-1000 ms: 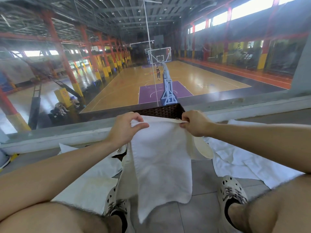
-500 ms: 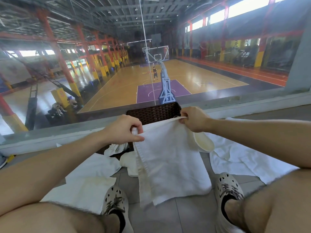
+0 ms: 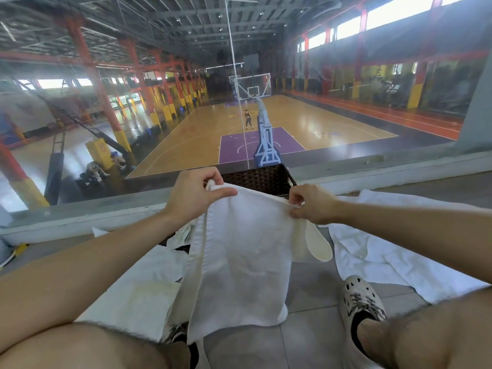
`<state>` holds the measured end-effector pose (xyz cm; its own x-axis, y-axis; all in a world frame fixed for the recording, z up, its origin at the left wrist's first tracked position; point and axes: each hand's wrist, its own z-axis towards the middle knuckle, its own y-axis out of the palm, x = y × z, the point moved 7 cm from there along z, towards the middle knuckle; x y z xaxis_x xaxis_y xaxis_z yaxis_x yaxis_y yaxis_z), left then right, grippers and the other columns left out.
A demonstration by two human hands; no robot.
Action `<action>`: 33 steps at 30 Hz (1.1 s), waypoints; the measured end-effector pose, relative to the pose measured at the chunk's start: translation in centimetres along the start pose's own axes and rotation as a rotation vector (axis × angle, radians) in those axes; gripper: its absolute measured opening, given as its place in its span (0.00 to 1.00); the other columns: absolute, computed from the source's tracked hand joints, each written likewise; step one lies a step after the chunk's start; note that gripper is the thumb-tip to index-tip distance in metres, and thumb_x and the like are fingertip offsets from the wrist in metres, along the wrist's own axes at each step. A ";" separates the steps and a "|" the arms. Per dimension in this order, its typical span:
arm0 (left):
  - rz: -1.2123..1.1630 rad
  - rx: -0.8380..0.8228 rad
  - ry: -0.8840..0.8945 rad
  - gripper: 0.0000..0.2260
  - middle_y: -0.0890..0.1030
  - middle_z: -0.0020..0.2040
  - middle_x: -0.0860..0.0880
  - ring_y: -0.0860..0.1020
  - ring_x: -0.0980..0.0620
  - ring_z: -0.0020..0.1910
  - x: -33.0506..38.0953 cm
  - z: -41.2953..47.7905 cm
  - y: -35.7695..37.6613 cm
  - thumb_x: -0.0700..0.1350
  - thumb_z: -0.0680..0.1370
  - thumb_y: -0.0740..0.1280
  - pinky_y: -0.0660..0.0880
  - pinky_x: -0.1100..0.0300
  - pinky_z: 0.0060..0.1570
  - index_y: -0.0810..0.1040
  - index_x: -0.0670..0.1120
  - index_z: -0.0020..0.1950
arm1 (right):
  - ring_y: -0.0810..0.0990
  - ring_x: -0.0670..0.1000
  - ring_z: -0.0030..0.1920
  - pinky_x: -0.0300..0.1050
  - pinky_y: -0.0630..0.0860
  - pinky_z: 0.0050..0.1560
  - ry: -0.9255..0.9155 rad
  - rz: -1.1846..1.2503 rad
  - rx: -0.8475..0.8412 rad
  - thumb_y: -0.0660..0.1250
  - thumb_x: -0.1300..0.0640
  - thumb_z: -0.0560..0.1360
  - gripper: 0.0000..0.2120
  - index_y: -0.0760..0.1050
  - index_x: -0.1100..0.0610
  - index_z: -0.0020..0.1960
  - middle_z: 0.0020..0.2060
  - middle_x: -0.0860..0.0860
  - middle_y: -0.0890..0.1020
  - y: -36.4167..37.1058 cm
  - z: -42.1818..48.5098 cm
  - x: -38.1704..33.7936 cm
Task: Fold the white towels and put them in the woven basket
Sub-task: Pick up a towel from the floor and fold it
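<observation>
We see left hand (image 3: 191, 193) & right hand (image 3: 314, 205) fingers pinching white towel (image 3: 245, 262) top corners, w/ woven basket (image 3: 255, 179) beyond fingers mostly hidden.

Both bare arms stretch forward and converge. Left grip (image 3: 194, 198) is up, thumb and fingers pinching one top corner of the white towel (image 3: 245, 262); right grip (image 3: 312, 205) pinches the other corner, knuckles curled, a touch lower
</observation>
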<state>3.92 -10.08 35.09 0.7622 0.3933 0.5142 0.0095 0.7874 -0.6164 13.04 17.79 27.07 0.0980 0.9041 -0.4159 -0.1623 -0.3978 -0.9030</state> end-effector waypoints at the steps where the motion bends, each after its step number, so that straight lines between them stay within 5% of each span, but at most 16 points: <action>1: 0.012 0.013 0.002 0.18 0.76 0.32 0.57 0.71 0.56 0.32 -0.1 0.1 -0.2 0.62 0.69 0.83 0.68 0.56 0.35 0.78 0.54 0.36 | 0.81 0.50 0.47 0.56 0.82 0.51 0.012 -0.007 -0.006 0.74 0.47 0.68 0.08 0.76 0.40 0.43 0.42 0.42 0.82 0.2 0.0 0.4; 3: 0.012 0.031 -0.009 0.18 0.77 0.32 0.56 0.71 0.56 0.32 -0.4 0.2 -0.4 0.62 0.68 0.84 0.68 0.56 0.35 0.78 0.55 0.35 | 0.82 0.48 0.44 0.56 0.84 0.49 0.025 0.005 0.006 0.71 0.46 0.63 0.10 0.76 0.36 0.43 0.40 0.42 0.82 0.6 0.2 1.2; 8: -0.039 0.077 -0.002 0.20 0.78 0.33 0.52 0.72 0.55 0.35 -1.1 0.9 0.0 0.60 0.67 0.85 0.71 0.53 0.37 0.79 0.51 0.37 | 0.77 0.47 0.38 0.45 0.75 0.40 0.065 -0.023 -0.184 0.77 0.57 0.69 0.04 0.82 0.52 0.41 0.35 0.44 0.80 4.3 0.1 3.3; 11: -0.058 0.102 -0.037 0.20 0.78 0.33 0.51 0.72 0.55 0.35 -2.7 1.4 -0.3 0.57 0.66 0.86 0.69 0.56 0.37 0.79 0.49 0.37 | 0.67 0.49 0.33 0.46 0.67 0.36 0.074 -0.139 -0.284 0.75 0.59 0.70 0.14 0.71 0.58 0.32 0.30 0.48 0.69 6.5 0.1 4.9; 14: -0.001 0.065 -0.077 0.19 0.79 0.34 0.50 0.74 0.50 0.35 -4.6 1.3 -0.9 0.55 0.67 0.86 0.72 0.53 0.38 0.80 0.47 0.38 | 0.69 0.47 0.31 0.43 0.66 0.33 0.127 -0.078 -0.184 0.75 0.58 0.73 0.18 0.71 0.51 0.28 0.27 0.44 0.70 4.7 1.0 5.9; 18: 0.077 -0.067 -0.179 0.15 0.82 0.35 0.51 0.77 0.49 0.36 -7.8 0.7 -1.7 0.52 0.67 0.87 0.76 0.52 0.41 0.82 0.48 0.39 | 0.81 0.50 0.44 0.43 0.75 0.42 0.172 0.043 0.088 0.80 0.52 0.74 0.02 0.88 0.47 0.45 0.40 0.46 0.85 -1.3 1.0 6.5; 22: 0.162 -0.179 -0.190 0.12 0.75 0.26 0.56 0.67 0.56 0.27 -8.6 0.1 -1.7 0.52 0.71 0.84 0.66 0.58 0.34 0.83 0.50 0.42 | 0.81 0.53 0.45 0.47 0.76 0.45 0.148 0.059 0.296 0.82 0.47 0.72 0.09 0.89 0.51 0.45 0.41 0.49 0.86 -6.1 0.0 5.7; 27: 0.194 -0.111 -0.173 0.11 0.77 0.28 0.57 0.73 0.54 0.28 -7.4 0.4 -2.8 0.55 0.75 0.80 0.73 0.53 0.34 0.81 0.53 0.42 | 0.81 0.52 0.36 0.43 0.74 0.35 0.195 0.104 0.339 0.81 0.48 0.74 0.08 0.89 0.53 0.42 0.37 0.54 0.86 -8.9 -1.4 5.2; 30: 0.219 -0.057 -0.156 0.13 0.77 0.29 0.54 0.74 0.53 0.29 -6.7 0.3 -3.6 0.58 0.76 0.78 0.76 0.49 0.36 0.79 0.53 0.44 | 0.84 0.54 0.40 0.40 0.73 0.32 0.181 0.098 0.350 0.80 0.49 0.74 0.06 0.89 0.51 0.44 0.37 0.52 0.87 -9.5 -2.6 4.5; 33: 0.222 0.044 -0.081 0.13 0.79 0.38 0.52 0.77 0.52 0.37 -5.2 0.2 -4.6 0.57 0.79 0.76 0.75 0.51 0.40 0.75 0.55 0.55 | 0.83 0.50 0.40 0.40 0.72 0.33 0.167 0.120 0.425 0.81 0.47 0.73 0.07 0.86 0.49 0.40 0.38 0.47 0.85 -10.5 -3.7 4.2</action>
<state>-0.26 -15.62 35.33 0.6880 0.5946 0.4161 -0.1825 0.6967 -0.6938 18.75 25.15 34.39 0.2049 0.8044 -0.5576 -0.5666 -0.3670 -0.7378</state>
